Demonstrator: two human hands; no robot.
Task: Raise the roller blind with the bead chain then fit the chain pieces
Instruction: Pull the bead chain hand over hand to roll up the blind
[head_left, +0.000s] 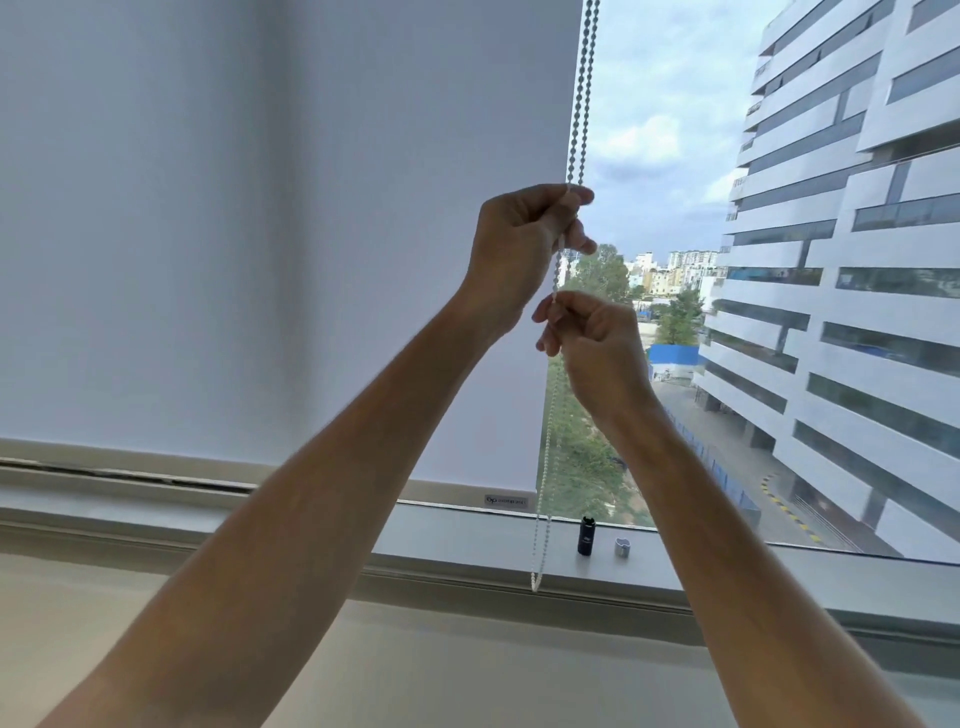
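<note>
Fingers: both hands pinch the bead chain (577, 98), left hand (519, 244) above right hand (592, 345).
Roller blind (285, 234): fully down.

both hands raised, fists closed, left hand (519, 249) above right hand (592, 348).

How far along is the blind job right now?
Nothing looks finished: the roller blind hangs down to the sill. In hand: left hand and right hand both grip the bead chain. Left: raising, then fitting the two small pieces on the sill.
</note>
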